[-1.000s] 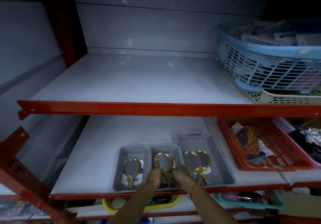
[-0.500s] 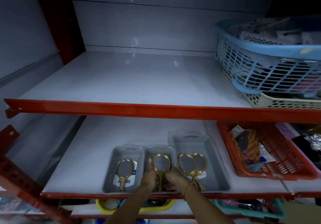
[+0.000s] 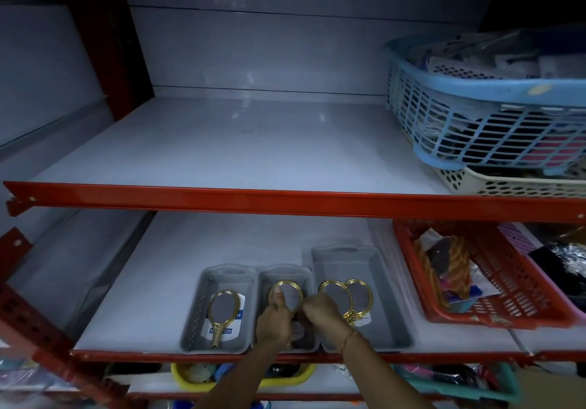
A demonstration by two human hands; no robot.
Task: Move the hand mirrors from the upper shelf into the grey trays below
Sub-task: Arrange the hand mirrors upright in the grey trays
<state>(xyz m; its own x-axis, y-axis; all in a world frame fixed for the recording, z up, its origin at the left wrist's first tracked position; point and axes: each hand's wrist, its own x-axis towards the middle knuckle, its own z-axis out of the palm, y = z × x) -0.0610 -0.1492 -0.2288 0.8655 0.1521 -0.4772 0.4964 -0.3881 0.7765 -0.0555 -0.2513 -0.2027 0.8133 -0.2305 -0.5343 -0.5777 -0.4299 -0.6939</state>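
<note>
1. Three grey trays sit side by side at the near edge of the lower shelf (image 3: 158, 281): left tray (image 3: 196, 323), middle tray (image 3: 306, 277), right tray (image 3: 390, 297).
2. Left tray holds one gold-framed hand mirror (image 3: 223, 313), lying flat, handle toward the near edge, on a white-and-blue label card.
3. Middle tray holds a gold mirror (image 3: 290, 291), round head toward the far end; its handle is hidden under the hands.
4. Left hand (image 3: 274, 319) is over the middle tray, fingers curled, thumb laid up on the mirror's glass; it grips the mirror's lower part.
5. Right hand (image 3: 323, 312) is just beside the left, knuckles up, fingers curled down into the middle tray near the mirror's handle; cannot tell if it actually grips anything. Thin bangle on the wrist.
6. Right tray holds two gold mirrors (image 3: 347, 296) overlapping, heads side by side, handles together at the near end.
7. Upper shelf (image 3: 237, 154) is bare white on its left and middle; a blue basket (image 3: 475, 116) stacked on a cream basket (image 3: 507, 183) is at its right.
8. A red basket (image 3: 494, 281) of mixed goods sits on the lower shelf, right of the trays.
9. Yellow and teal bins show on the shelf below.
</note>
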